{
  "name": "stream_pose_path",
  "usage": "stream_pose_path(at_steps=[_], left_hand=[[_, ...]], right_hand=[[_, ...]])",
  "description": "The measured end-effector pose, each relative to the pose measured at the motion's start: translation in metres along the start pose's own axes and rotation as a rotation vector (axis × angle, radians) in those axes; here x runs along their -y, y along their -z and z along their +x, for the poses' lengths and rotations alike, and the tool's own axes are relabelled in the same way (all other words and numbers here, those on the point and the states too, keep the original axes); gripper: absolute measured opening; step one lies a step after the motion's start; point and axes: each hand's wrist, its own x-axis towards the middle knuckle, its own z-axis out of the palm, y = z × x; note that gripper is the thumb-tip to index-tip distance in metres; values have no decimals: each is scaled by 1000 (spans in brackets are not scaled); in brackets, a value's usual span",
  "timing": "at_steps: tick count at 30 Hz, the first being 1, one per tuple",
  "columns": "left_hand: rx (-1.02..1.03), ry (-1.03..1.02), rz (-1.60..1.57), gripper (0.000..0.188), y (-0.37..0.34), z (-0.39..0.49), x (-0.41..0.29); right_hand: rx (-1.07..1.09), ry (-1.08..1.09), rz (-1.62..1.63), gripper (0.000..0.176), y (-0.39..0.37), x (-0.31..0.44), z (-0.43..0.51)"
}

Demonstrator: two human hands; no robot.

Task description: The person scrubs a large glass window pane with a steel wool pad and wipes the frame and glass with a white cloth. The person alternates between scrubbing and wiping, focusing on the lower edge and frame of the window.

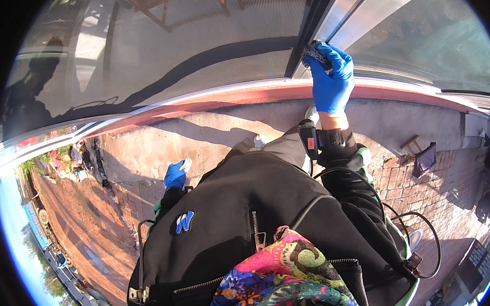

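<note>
My right hand (332, 82), in a blue glove, grips a dark grey speckled scrubbing pad or wad (312, 55). It holds the pad at the foot of the metal window frame (338, 19), where the mesh screen (221, 36) meets a glass pane (435, 36). Lower and to the left, by my side, my left hand (174, 176) also wears a blue glove. Its fingers are closed around a small white object (186, 165), perhaps a folded cloth; its exact kind is unclear.
A reddish ledge (258, 95) runs beneath the window, above a concrete strip (152, 150). A small stool (411, 147) with a dark cloth (424, 159) stands on brick paving to the right. Loose cables (435, 242) loop beside my right arm. Assorted items (77, 159) lie at far left.
</note>
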Motion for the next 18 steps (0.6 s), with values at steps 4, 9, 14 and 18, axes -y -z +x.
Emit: stream_pose_path(at_steps=[4, 9, 14, 18], left_hand=[[60, 27, -287, 32, -8, 12, 25], [2, 32, -212, 31, -16, 22, 30], [-50, 3, -68, 28, -22, 6, 10], [-124, -68, -177, 26, -37, 5, 29]], right_hand=[[48, -20, -60, 35, -3, 18, 7], [-68, 108, 96, 34, 1, 42, 33], [-54, 152, 49, 34, 5, 52, 43], [55, 85, -134, 32, 0, 53, 30]])
